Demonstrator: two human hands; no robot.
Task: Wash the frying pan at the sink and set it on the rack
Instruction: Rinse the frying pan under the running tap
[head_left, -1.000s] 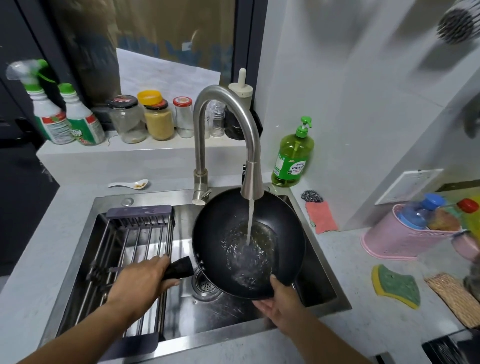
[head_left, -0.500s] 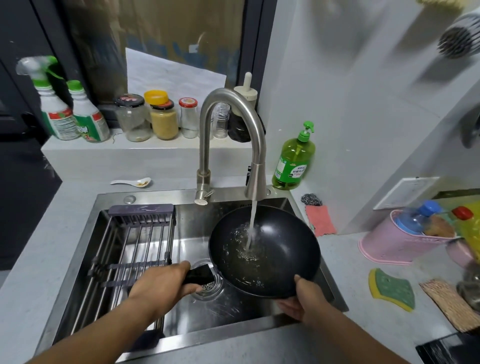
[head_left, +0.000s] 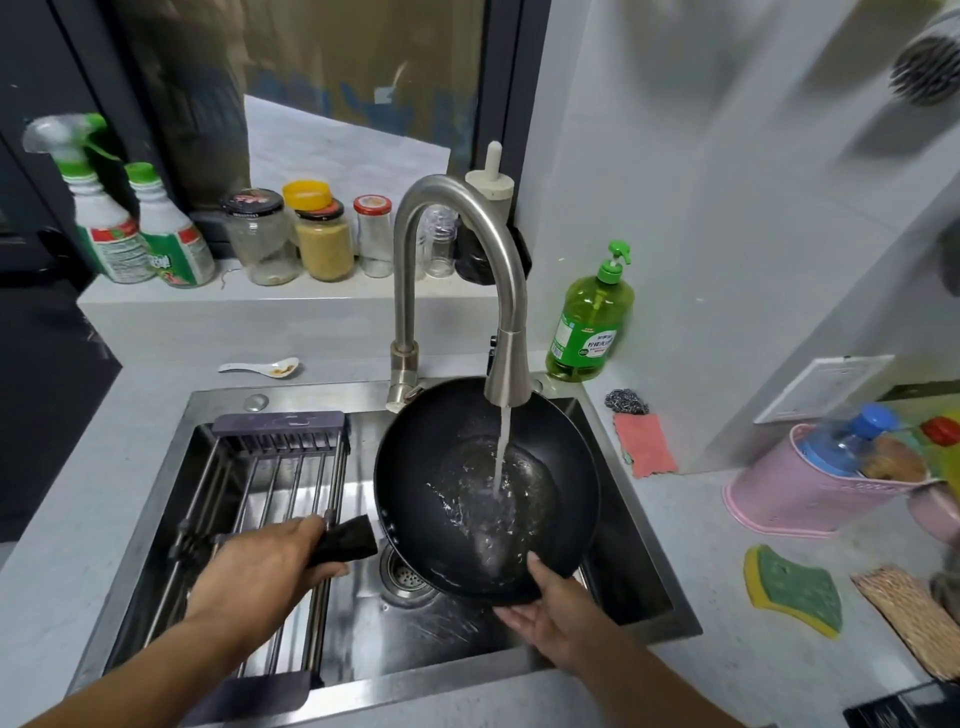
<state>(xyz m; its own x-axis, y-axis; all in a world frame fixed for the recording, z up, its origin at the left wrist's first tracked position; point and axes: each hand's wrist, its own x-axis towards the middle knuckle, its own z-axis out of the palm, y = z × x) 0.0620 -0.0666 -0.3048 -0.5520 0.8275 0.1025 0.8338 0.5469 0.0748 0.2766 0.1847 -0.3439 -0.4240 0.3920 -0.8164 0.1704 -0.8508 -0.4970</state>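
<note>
- My left hand (head_left: 260, 566) is clenched around the black handle (head_left: 345, 540) of the frying pan (head_left: 441, 462); my right hand (head_left: 550, 608) grips the pan's near rim from below, thumb over the edge.
- I see the pan held above the sink (head_left: 628, 561), tilted, right of the rack (head_left: 275, 499) and clear of it.
- Water (head_left: 501, 447) falls from the faucet (head_left: 457, 291) into the pan and pools inside.
- The drain (head_left: 402, 571) sits just under the pan's near-left edge.
- On the bench to the right I see a green soap bottle (head_left: 589, 317), a steel scourer (head_left: 626, 401), a pink cloth (head_left: 644, 444) and a yellow-green sponge (head_left: 792, 590).
</note>
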